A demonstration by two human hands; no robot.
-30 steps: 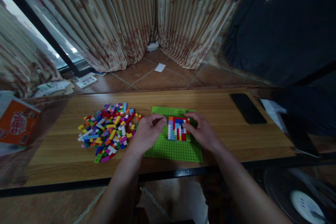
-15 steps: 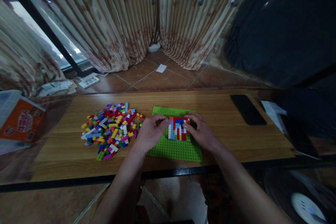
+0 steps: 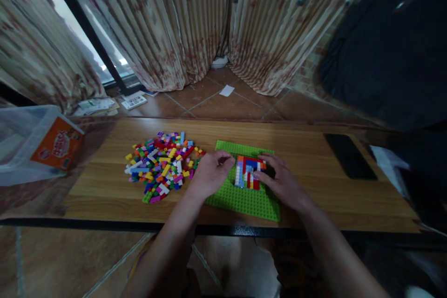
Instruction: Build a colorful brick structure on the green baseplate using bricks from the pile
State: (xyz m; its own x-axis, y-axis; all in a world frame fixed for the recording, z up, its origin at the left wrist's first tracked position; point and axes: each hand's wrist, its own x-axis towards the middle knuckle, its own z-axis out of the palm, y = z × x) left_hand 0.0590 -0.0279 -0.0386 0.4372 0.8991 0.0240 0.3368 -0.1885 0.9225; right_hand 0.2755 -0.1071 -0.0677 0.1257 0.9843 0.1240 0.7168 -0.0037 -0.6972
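Note:
A green studded baseplate lies on the wooden table. On it sits a low block of toy bricks in red, white, blue and orange. My left hand is just left of this block, thumb and forefinger pinched together. Whatever may be between those fingertips is too small to make out. My right hand rests over the block's right side, its thumb on the bricks and its fingers apart along the far right corner, partly covering it.
Left of the baseplate spreads a heap of loose coloured bricks. A black phone lies on the table's right part. Beyond the left end stands a clear plastic tub with an orange label. The table's dark front edge runs below my forearms.
The camera view has swung left, so everything appears shifted right. My left hand stays pinched beside the brick block and my right hand stays over its right side.

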